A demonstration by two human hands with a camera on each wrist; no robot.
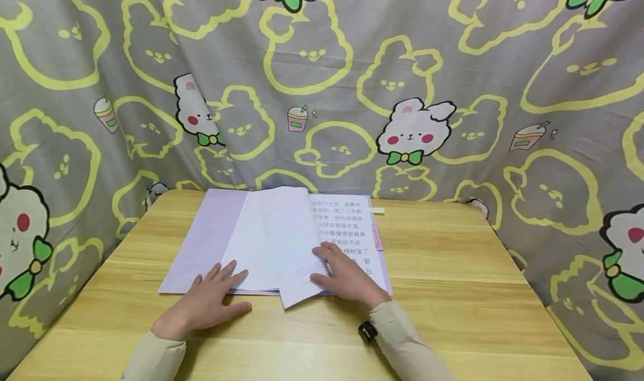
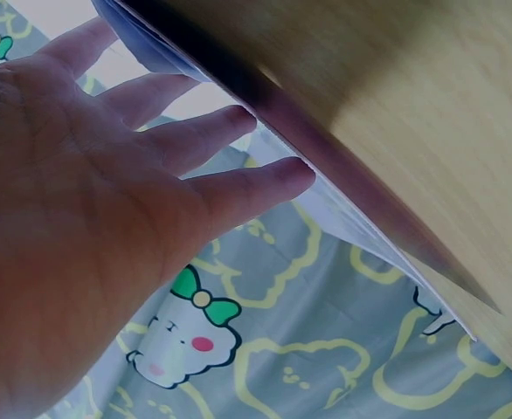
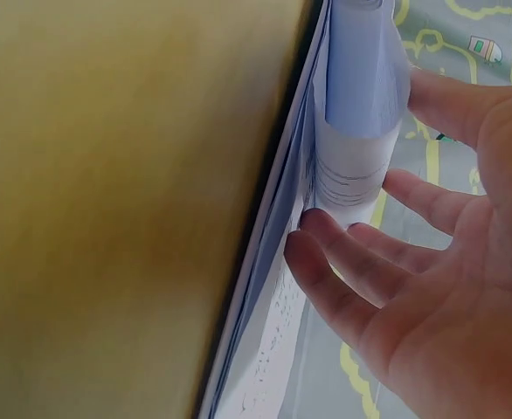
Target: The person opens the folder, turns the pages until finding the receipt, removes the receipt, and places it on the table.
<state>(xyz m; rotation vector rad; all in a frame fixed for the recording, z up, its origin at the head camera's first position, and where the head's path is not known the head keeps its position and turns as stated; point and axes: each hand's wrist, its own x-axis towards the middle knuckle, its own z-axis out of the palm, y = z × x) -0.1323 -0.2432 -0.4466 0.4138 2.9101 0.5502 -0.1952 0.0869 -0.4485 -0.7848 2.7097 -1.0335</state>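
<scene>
A lilac folder [image 1: 197,241] with white sheets lies open on the table, its right side showing a page of large printed text [image 1: 347,213]. One white leaf [image 1: 292,241] stands lifted and curved across the middle, with a few faint lines near its lower corner. My right hand [image 1: 347,275] is at that leaf's right side, thumb and fingertips touching the curled paper; in the right wrist view the lower fingertips [image 3: 301,244] reach the sheets beneath. My left hand [image 1: 208,300] rests with spread fingers at the lower edge of the left-hand sheets, the thumb over the wood.
The folder lies on a light wood-grain table [image 1: 453,291], near its far edge. A pale tab [image 1: 377,210] and a pink tab [image 1: 377,237] stick out on the folder's right. Grey patterned curtain [image 1: 322,90] hangs around the table. A black device [image 1: 368,331] sits at the right wrist.
</scene>
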